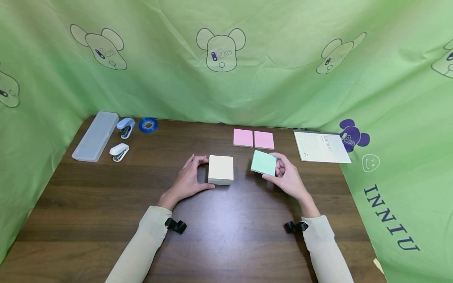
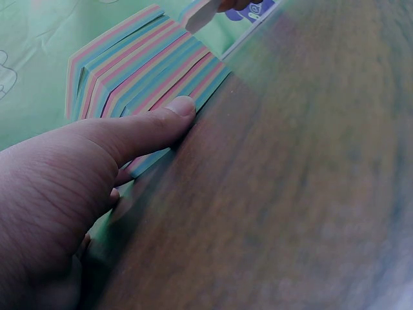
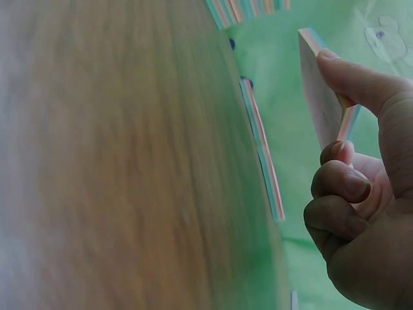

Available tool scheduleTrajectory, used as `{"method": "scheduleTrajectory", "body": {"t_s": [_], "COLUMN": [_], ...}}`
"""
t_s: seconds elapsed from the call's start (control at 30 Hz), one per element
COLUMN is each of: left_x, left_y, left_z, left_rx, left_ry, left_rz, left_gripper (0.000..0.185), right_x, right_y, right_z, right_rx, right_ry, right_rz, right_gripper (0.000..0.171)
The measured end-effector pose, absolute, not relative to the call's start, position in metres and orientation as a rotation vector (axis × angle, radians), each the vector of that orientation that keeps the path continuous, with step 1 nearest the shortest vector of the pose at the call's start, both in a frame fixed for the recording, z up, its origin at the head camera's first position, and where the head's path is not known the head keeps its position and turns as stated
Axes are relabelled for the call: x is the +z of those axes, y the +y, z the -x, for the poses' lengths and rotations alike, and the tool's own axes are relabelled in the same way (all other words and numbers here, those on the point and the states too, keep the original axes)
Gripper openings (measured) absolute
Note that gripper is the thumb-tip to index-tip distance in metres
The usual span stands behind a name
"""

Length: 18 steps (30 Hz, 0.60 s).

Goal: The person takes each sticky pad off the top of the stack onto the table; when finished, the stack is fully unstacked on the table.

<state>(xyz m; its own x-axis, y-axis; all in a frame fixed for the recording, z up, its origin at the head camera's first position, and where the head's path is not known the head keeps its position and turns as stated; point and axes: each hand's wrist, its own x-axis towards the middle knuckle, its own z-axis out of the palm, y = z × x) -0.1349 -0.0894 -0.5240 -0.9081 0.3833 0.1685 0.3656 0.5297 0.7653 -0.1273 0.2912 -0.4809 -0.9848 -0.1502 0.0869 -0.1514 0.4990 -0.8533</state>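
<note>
A tall stack of sticky notes [image 1: 221,168] with a cream top stands on the table. Its pink, yellow and blue layered edges show in the left wrist view. My left hand [image 1: 188,179] grips this stack from the left, thumb [image 2: 177,108] along the front face and fingertips by the back corner. To the right, my right hand [image 1: 286,175] pinches a thin sticky note pad [image 1: 264,162] with a green top. The pad is tilted and raised off the table, held between thumb [image 3: 342,71] and index finger, while the other fingers curl in.
Two pink sticky note pads [image 1: 243,137] lie side by side behind. At the right back is a white notepad [image 1: 320,146]. On the left are a translucent case [image 1: 96,136], a blue stapler [image 1: 126,126], a white stapler [image 1: 119,151] and blue tape [image 1: 148,125]. A green curtain [image 1: 276,90] borders the table.
</note>
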Motion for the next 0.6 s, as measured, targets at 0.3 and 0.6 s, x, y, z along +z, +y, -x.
{"method": "scheduleTrajectory", "body": {"t_s": [0.3,0.6], "left_x": [-0.524,-0.524], "left_y": [-0.089,-0.089], "left_z": [0.135,0.134], "left_rx": [1.356,1.355], "left_ry": [2.727,2.726], "left_rz": [-0.664,-0.663], "left_gripper": [0.090,0.090], "right_x": [-0.488,-0.495], "right_y": [0.313,0.332], "right_z": [0.132,0.135], "right_rx": [1.532,1.481], "right_ry": [-2.729,-2.756], "right_rz": [-0.217,-0.153], "right_gripper": [0.076,0.074]}}
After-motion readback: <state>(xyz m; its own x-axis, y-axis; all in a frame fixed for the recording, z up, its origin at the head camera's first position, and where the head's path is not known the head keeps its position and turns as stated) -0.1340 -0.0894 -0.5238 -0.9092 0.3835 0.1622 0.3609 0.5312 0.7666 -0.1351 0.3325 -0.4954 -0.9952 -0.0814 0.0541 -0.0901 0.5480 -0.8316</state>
